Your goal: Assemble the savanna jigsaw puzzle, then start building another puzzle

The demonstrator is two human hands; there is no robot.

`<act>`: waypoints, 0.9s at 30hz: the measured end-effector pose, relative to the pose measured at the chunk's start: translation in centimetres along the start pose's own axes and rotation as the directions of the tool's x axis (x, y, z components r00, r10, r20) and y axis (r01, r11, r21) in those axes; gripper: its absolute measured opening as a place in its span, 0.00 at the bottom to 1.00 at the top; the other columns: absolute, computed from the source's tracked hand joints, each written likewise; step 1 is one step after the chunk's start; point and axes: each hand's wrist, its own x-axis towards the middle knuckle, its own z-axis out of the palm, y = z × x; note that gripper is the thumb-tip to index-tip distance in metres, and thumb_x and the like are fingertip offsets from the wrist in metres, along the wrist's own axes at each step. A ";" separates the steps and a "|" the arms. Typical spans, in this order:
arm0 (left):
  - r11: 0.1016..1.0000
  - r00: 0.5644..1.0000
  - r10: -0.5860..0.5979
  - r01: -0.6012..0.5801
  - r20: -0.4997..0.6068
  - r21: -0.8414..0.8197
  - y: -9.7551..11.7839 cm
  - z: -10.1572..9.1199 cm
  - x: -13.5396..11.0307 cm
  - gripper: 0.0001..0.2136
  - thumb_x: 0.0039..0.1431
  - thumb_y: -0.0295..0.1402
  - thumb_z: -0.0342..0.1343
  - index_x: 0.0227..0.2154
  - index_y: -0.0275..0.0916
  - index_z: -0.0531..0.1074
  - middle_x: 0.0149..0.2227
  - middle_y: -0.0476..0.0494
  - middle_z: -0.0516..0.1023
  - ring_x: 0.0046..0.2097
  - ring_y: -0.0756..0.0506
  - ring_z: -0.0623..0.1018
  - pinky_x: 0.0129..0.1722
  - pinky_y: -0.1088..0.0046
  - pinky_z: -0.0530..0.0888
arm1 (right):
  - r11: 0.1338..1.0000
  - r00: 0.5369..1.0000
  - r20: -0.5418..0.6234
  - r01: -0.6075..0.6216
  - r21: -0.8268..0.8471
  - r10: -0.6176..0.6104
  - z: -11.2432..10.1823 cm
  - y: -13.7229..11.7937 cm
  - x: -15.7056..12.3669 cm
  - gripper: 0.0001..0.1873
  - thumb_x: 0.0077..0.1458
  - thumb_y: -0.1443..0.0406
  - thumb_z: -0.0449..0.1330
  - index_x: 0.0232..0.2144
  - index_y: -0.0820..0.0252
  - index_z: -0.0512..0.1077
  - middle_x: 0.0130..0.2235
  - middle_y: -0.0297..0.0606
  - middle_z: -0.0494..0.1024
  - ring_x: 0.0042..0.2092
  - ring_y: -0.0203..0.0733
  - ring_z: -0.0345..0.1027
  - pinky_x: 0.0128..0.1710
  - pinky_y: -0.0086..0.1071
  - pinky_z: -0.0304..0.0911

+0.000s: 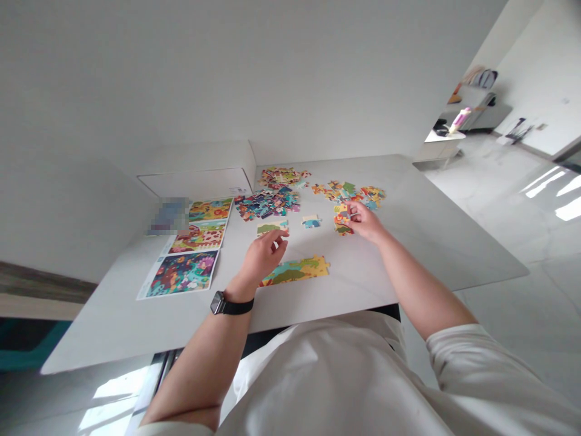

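From my remote view, the right hand (365,222) is clenched in a pinch on a small orange-and-blue cardboard jigsaw piece (342,213). The left hand (263,257) grasps nothing, its fingers loosely curled just beside a cream-and-green cardboard jigsaw piece (271,227). On the pale stone tabletop (363,284), a joined yellow-and-green jigsaw strip (295,270) lies flat near the left hand, its long axis running left to right, rising slightly rightward.
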 end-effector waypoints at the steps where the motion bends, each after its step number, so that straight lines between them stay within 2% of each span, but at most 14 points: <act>1: 1.000 1.000 0.000 0.000 0.002 0.002 0.0 0.0 0.0 0.12 0.69 0.36 0.56 0.49 0.42 0.81 0.36 0.47 0.82 0.29 0.49 0.75 0.36 0.71 0.73 | 1.000 1.000 -0.001 -0.004 -0.006 0.004 0.0 0.0 0.0 0.38 0.48 0.56 0.76 0.61 0.47 0.73 0.47 0.37 0.78 0.40 0.43 0.75 0.46 0.42 0.77; 6: 1.000 1.000 0.012 -0.012 0.021 0.016 0.0 0.1 0.0 0.12 0.70 0.36 0.55 0.49 0.42 0.81 0.36 0.47 0.82 0.29 0.48 0.75 0.37 0.71 0.73 | 0.999 1.000 -0.014 -0.010 -0.031 0.009 -0.1 0.2 0.1 0.38 0.48 0.56 0.76 0.61 0.46 0.74 0.47 0.37 0.79 0.41 0.44 0.75 0.47 0.44 0.78; 9: 0.999 0.999 0.026 -0.027 0.036 0.018 -0.1 0.1 0.0 0.12 0.70 0.36 0.55 0.49 0.42 0.81 0.35 0.48 0.82 0.29 0.48 0.75 0.37 0.70 0.73 | 0.998 0.999 -0.037 -0.019 -0.060 0.016 0.0 0.6 0.2 0.38 0.48 0.60 0.74 0.62 0.47 0.73 0.47 0.37 0.79 0.42 0.44 0.76 0.48 0.44 0.77; 14: 0.999 0.999 0.030 -0.031 0.046 0.019 -0.1 0.2 -0.1 0.13 0.70 0.37 0.55 0.50 0.41 0.81 0.36 0.47 0.82 0.29 0.49 0.75 0.36 0.70 0.72 | 0.986 0.991 -0.131 -0.047 -0.163 0.026 -0.2 1.4 0.7 0.36 0.50 0.66 0.67 0.63 0.48 0.72 0.47 0.35 0.79 0.40 0.41 0.75 0.50 0.42 0.76; 17: 0.999 0.998 0.024 -0.025 0.054 0.029 -0.1 0.1 -0.1 0.13 0.70 0.37 0.55 0.50 0.41 0.81 0.36 0.47 0.82 0.29 0.48 0.75 0.37 0.70 0.73 | 0.982 0.986 -0.169 -0.040 -0.187 0.008 -0.4 1.8 0.9 0.35 0.50 0.67 0.67 0.62 0.48 0.73 0.46 0.34 0.79 0.38 0.41 0.74 0.49 0.42 0.76; 22: 0.999 0.997 0.014 -0.016 0.071 0.037 0.1 0.0 -0.1 0.14 0.70 0.38 0.55 0.50 0.42 0.81 0.37 0.47 0.82 0.30 0.48 0.76 0.38 0.70 0.72 | 0.985 0.986 -0.164 -0.006 -0.171 -0.022 -0.4 2.1 1.0 0.35 0.49 0.69 0.67 0.61 0.49 0.73 0.44 0.34 0.81 0.38 0.41 0.76 0.48 0.41 0.76; 27: 0.999 0.997 0.018 -0.020 0.076 0.026 0.0 0.0 -0.1 0.13 0.70 0.38 0.55 0.50 0.42 0.81 0.37 0.47 0.82 0.31 0.48 0.76 0.37 0.70 0.72 | 0.988 0.990 -0.140 -0.025 -0.151 0.004 -0.1 2.5 1.0 0.37 0.49 0.69 0.68 0.62 0.47 0.73 0.45 0.34 0.81 0.39 0.42 0.77 0.47 0.41 0.77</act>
